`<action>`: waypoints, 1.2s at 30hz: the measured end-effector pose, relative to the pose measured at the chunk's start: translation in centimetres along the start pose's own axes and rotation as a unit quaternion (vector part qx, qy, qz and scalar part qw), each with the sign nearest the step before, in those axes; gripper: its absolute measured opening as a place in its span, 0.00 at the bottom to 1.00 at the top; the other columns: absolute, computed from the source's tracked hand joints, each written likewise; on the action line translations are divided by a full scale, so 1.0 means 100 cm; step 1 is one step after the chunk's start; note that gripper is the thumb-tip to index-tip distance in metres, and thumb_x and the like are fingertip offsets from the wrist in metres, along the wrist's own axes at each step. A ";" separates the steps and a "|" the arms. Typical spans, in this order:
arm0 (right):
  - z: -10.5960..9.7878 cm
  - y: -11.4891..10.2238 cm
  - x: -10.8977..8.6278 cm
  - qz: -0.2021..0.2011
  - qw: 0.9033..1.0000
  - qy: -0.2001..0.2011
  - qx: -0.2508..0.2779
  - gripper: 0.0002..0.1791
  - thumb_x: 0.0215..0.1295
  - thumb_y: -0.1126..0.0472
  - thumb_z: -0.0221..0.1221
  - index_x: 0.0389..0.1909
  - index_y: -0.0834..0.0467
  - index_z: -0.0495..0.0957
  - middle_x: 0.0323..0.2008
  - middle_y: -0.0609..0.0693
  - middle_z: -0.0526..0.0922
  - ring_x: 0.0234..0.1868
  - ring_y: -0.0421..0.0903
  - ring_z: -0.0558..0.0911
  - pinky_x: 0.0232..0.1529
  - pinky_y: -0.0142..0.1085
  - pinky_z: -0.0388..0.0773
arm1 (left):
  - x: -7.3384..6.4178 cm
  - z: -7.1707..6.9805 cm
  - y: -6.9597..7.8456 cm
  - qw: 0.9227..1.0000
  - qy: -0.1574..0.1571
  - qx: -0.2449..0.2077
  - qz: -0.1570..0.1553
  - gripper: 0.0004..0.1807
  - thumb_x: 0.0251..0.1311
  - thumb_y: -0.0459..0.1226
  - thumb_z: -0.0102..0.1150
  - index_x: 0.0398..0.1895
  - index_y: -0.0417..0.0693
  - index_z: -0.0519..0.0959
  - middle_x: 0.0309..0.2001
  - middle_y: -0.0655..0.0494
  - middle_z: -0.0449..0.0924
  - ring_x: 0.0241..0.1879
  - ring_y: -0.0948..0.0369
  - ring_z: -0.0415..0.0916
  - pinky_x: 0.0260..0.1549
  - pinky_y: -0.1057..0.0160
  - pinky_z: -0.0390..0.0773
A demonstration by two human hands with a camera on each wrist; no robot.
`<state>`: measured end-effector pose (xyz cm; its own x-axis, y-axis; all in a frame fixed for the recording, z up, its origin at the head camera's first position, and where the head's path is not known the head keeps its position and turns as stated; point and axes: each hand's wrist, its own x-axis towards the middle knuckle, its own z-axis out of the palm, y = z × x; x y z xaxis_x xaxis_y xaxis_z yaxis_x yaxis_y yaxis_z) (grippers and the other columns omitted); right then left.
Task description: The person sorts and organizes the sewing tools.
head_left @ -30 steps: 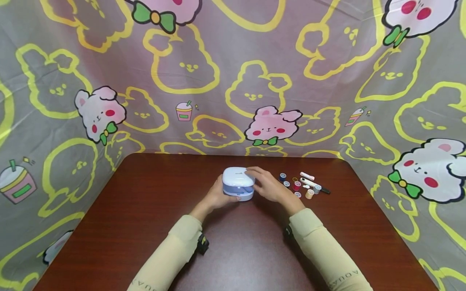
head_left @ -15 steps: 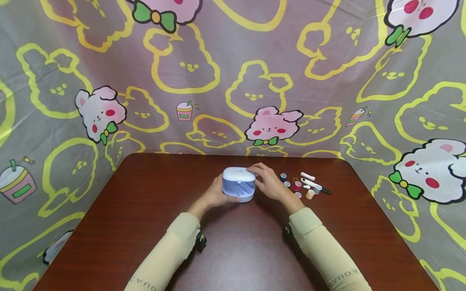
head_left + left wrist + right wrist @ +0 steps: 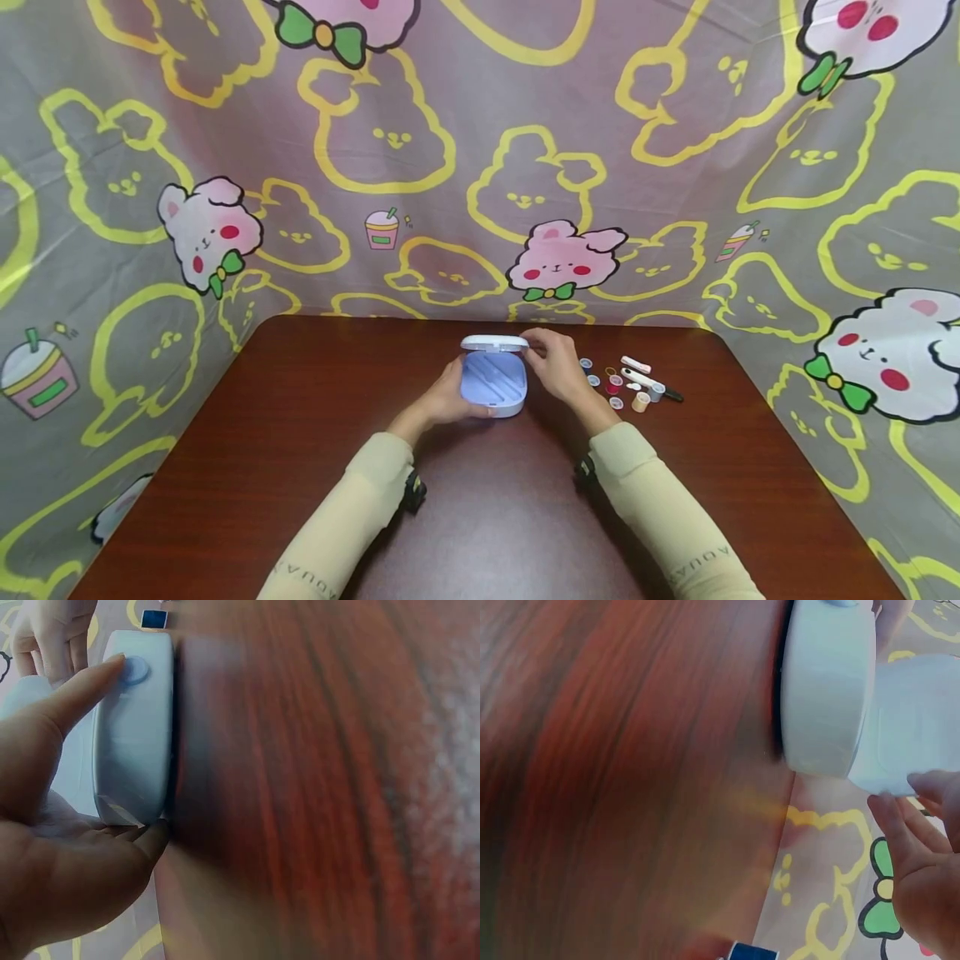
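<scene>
A small white and lavender hinged box [image 3: 506, 410] rests on the table with its lid [image 3: 493, 342] raised at the back. Diagonal dividers show in its lavender inside [image 3: 487, 377]. My left hand [image 3: 442, 396] grips the base from the left; in the left wrist view its thumb lies at the round button [image 3: 136, 670] on the box front, with the other fingers around the side. At the lid's right edge, my right hand [image 3: 557, 360] pinches the rim between thumb and fingers. The right wrist view shows these fingertips on the translucent-looking lid [image 3: 922, 720].
Right of the box lie several thread spools, among them a red spool [image 3: 614, 383] and a beige spool [image 3: 641, 403]. Beside them are a black-and-white stick-like tool [image 3: 663, 389] and a small whitish strip [image 3: 636, 364]. Patterned cloth [image 3: 420, 167] hangs behind the table [image 3: 300, 433].
The lid has swung up and back, uncovering the box's inside. My right hand has moved slightly with the lid's edge. The left hand keeps its grip on the base.
</scene>
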<state>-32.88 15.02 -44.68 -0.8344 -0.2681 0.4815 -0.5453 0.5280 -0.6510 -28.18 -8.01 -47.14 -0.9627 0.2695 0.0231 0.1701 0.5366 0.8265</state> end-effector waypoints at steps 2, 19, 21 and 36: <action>0.002 0.000 0.001 0.009 1.000 0.013 0.004 0.10 0.66 0.73 0.63 0.47 0.67 0.84 0.43 0.61 0.88 0.46 0.56 0.87 0.50 0.47 0.83 | -0.001 0.000 0.000 1.000 -0.001 0.003 -0.003 0.68 0.41 0.43 0.85 0.79 0.33 0.48 0.74 0.32 0.57 0.73 0.42 0.57 0.72 0.47 0.58; 0.010 0.002 0.013 0.053 0.998 0.032 -0.030 0.14 0.73 0.69 0.58 0.56 0.66 0.82 0.47 0.62 0.87 0.46 0.54 0.87 0.44 0.47 0.84 | -0.002 0.001 -0.002 1.000 -0.002 0.013 -0.002 0.67 0.42 0.45 0.84 0.79 0.34 0.47 0.72 0.33 0.57 0.71 0.42 0.60 0.70 0.46 0.61; 0.010 0.001 0.013 0.045 0.999 0.019 -0.023 0.17 0.73 0.70 0.58 0.60 0.67 0.79 0.50 0.63 0.86 0.50 0.56 0.86 0.48 0.48 0.84 | -0.002 0.000 -0.002 1.000 -0.001 0.013 0.000 0.67 0.42 0.45 0.84 0.79 0.34 0.48 0.72 0.34 0.58 0.70 0.43 0.61 0.70 0.47 0.62; 0.007 0.006 0.010 0.016 0.992 -0.108 -0.065 0.37 0.66 0.77 0.46 0.77 0.71 0.52 0.68 0.70 0.69 0.70 0.62 0.70 0.70 0.53 0.65 | -0.004 0.002 -0.001 1.000 0.008 0.021 0.013 0.64 0.41 0.45 0.84 0.76 0.35 0.52 0.67 0.35 0.62 0.66 0.45 0.63 0.67 0.46 0.65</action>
<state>-34.07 14.47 -45.04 -0.8567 -0.4077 0.3160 -0.5147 0.6351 -0.5760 -27.81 -8.04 -47.35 -0.9608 0.2720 0.0540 0.2043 0.5625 0.8012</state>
